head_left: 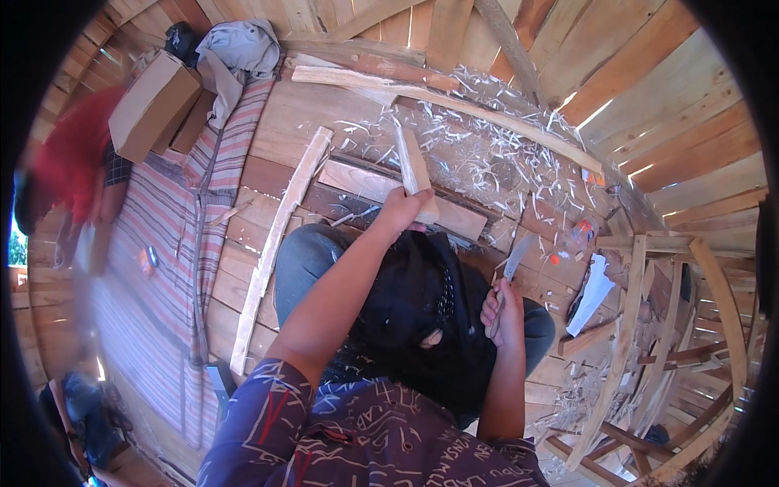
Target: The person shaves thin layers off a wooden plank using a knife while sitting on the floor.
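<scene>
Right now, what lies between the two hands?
In the head view, black cloth lies between the left hand, gripping a wood piece, and the right hand, holding a knife.

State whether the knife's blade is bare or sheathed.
Bare: the knife is gripped in the right hand, and its blade juts beyond the fist with no sheath over it.

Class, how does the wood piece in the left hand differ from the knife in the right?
The wood piece is pale and thick; the knife has a slim grey blade. The wood piece's far end leans left, while the knife's tip leans right. Both are hand-held.
</scene>
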A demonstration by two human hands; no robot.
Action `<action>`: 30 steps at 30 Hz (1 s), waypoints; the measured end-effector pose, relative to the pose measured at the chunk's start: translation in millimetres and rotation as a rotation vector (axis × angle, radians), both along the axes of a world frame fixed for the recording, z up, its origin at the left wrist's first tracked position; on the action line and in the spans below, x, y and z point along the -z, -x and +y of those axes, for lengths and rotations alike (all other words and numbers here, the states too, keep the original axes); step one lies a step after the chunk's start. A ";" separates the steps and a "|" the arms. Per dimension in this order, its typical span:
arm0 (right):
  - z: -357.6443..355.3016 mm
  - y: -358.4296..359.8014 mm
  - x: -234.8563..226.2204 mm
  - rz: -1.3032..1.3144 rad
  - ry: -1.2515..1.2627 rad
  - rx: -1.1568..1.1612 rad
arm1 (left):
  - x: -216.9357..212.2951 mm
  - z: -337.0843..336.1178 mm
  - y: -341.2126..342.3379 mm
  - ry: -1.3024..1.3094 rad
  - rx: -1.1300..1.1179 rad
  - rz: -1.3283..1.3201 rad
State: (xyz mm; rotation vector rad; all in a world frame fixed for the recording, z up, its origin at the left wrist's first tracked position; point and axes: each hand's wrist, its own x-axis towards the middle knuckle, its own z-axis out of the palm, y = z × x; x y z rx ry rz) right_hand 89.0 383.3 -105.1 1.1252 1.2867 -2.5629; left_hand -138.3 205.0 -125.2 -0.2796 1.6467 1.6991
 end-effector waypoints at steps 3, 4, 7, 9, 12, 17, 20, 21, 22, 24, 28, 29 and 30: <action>8.3 2.2 -0.6 0.008 0.049 0.003 | 0.3 0.2 4.9 0.038 0.104 0.029; 11.4 2.5 0.1 0.014 0.058 0.008 | -1.1 3.7 4.4 0.047 0.063 0.041; 2.8 6.2 3.3 -0.013 0.052 0.017 | 20.1 -1.6 6.6 0.141 -0.066 0.083; -4.2 9.4 5.5 -0.069 0.039 -0.002 | 68.0 -10.6 18.5 0.186 0.001 0.198; -3.4 8.8 3.3 -0.147 -0.068 0.059 | 54.0 15.0 -2.0 0.458 -0.035 0.333; 28.3 8.2 16.4 -0.027 0.027 -0.145 | 38.0 21.8 -13.9 0.293 -0.181 0.232; 25.1 17.6 8.9 -0.065 0.024 -0.223 | 17.0 8.6 -29.7 0.409 -0.134 0.330; 24.5 18.4 8.7 -0.074 0.024 -0.243 | 15.6 8.6 -35.7 0.465 -0.099 0.412; 24.4 18.6 7.9 -0.081 0.007 -0.234 | 14.5 9.2 -42.1 0.523 -0.058 0.492; 20.1 18.9 3.9 -0.109 -0.075 -0.241 | -5.2 -1.8 -71.0 0.417 0.018 0.585; 9.5 18.2 -2.6 -0.161 -0.181 -0.214 | -0.6 -9.6 -98.2 0.370 0.042 0.737; 6.7 18.7 -8.4 -0.178 -0.219 -0.176 | -2.4 -3.6 -94.1 0.355 0.014 0.749; 3.2 16.1 -5.8 -0.223 -0.310 -0.187 | -5.1 1.3 -90.1 0.334 -0.004 0.763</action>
